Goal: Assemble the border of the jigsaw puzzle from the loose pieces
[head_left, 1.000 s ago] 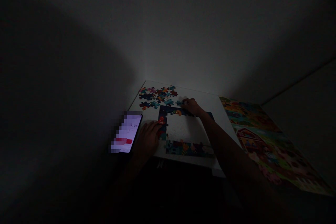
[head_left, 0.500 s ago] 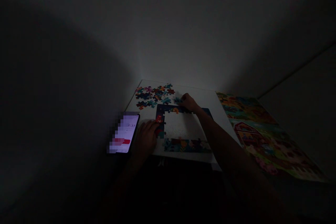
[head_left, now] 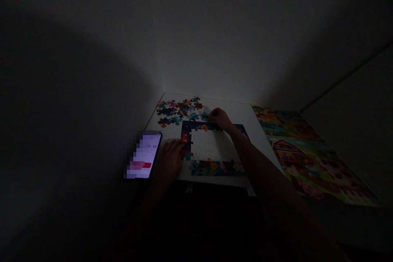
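At twelve o'clock of the puzzle border [head_left: 186,128], the right hand [head_left: 218,116] touches a teal piece [head_left: 205,116], hold unclear; at nine, the left hand [head_left: 170,155] lies flat, grip loose.

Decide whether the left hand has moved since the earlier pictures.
No, not noticeably: judged against the puzzle border, the left hand stays at its left side, shifting neither way; the whole view has drifted slightly.

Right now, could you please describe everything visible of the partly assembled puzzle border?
The puzzle border is a flat rectangle of interlocked pieces, seemingly printed card, lying on the white table. It shows dark blue, red and orange patches; knobs jut inward. Its lower-left corner looks unfilled. The left hand touches its left side, and the right forearm hides much of its right.
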Available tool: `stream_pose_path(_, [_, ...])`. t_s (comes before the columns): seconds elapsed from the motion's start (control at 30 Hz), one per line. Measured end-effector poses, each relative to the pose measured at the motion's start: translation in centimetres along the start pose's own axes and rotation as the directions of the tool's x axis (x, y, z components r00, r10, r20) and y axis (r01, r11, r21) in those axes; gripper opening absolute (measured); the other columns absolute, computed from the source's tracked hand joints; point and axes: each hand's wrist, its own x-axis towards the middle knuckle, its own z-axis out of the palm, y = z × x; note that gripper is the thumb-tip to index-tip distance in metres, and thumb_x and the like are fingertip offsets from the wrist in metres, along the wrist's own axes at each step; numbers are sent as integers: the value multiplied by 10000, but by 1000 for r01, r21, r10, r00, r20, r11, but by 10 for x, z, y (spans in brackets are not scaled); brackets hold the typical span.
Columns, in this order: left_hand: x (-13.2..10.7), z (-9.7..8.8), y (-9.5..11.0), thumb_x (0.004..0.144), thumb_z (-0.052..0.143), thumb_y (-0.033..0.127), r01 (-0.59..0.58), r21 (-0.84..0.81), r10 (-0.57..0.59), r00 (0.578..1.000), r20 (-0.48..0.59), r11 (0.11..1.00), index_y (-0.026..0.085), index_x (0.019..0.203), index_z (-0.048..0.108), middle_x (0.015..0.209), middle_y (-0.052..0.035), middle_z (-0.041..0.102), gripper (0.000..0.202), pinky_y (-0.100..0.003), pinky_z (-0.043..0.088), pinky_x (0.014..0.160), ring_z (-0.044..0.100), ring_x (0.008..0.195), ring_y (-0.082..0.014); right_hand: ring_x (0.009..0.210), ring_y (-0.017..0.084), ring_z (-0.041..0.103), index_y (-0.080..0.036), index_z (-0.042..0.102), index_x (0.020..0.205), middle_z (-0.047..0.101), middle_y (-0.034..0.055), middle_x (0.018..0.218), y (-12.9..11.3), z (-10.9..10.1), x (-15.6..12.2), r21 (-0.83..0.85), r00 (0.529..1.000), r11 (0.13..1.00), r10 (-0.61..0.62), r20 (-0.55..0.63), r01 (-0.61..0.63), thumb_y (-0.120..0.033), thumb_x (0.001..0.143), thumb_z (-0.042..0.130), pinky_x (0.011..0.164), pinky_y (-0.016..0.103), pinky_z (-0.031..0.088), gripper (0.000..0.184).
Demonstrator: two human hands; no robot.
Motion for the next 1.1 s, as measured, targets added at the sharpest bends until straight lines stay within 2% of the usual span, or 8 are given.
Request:
stream_pose_path(0.17, [1, -1, 1, 880, 416, 84, 4, -9, -4, 1000, -4, 1000, 193, 1238, 628, 1348, -80, 620, 430, -525, 356, 1151, 520, 1305, -252, 724, 169, 558, -217, 491, 770, 595, -3, 739, -3, 0, -10, 151, 1000, 989, -4, -7, 5, -397, 620, 705, 684, 309, 453, 317])
stream_pose_path(0.3, [1, -1, 2, 879, 426, 84, 17, -2, -17, 1000, 7, 1000, 183, 1240, 630, 1348, -90, 620, 426, -529, 355, 1151, 516, 1310, -261, 663, 156, 555, -222, 488, 814, 586, -13, 732, -8, -1, -29, 254, 1000, 967, 17, 24, -22, -453, 620, 705, 611, 288, 446, 372])
stream_pose_path(0.4, [2, -1, 3, 893, 418, 89, 21, 1, -21, 1000, 14, 1000, 166, 1270, 613, 1351, -97, 618, 431, -522, 353, 1154, 522, 1304, -262, 652, 163, 580, -220, 515, 887, 606, -11, 730, -13, -3, -49, 305, 999, 952, 4, 50, -19, -444, 626, 720, 603, 290, 451, 400])
stream_pose_path(0.57, [1, -4, 4, 868, 418, 53, 18, 6, -18, 1000, 13, 1000, 157, 1304, 588, 1358, -97, 613, 480, -508, 363, 1151, 520, 1306, -258, 707, 176, 623, -210, 574, 994, 657, 1, 754, -18, -3, -79, 360, 993, 932, -76, 96, 36, -413, 692, 687, 677, 306, 471, 381])
stream_pose_path(0.77, [0, -2, 3, 845, 404, 23, 16, -2, -16, 1000, -7, 1000, 174, 1286, 596, 1352, -93, 616, 504, -503, 359, 1156, 521, 1307, -246, 754, 176, 618, -206, 623, 936, 668, 19, 838, -21, 1, -102, 336, 993, 938, -104, 57, 79, -389, 713, 676, 722, 318, 487, 293])
stream_pose_path(0.97, [0, -2, 3, 836, 405, 23, 23, -6, -23, 1000, -8, 1000, 167, 1275, 598, 1337, -93, 621, 501, -504, 382, 1133, 533, 1277, -261, 777, 182, 615, -212, 636, 910, 678, 28, 874, -35, 4, -131, 290, 993, 957, -63, 102, 31, -382, 742, 659, 742, 327, 485, 241])
stream_pose_path(1.1, [0, -8, 7, 807, 409, 7, 33, -42, -34, 999, -31, 999, 189, 1189, 642, 1205, -88, 672, 483, -472, 468, 1041, 589, 1149, -261, 773, 182, 613, -227, 613, 885, 655, 13, 874, -48, 6, -162, 408, 986, 911, -9, 167, -61, -427, 725, 710, 725, 330, 507, 274])
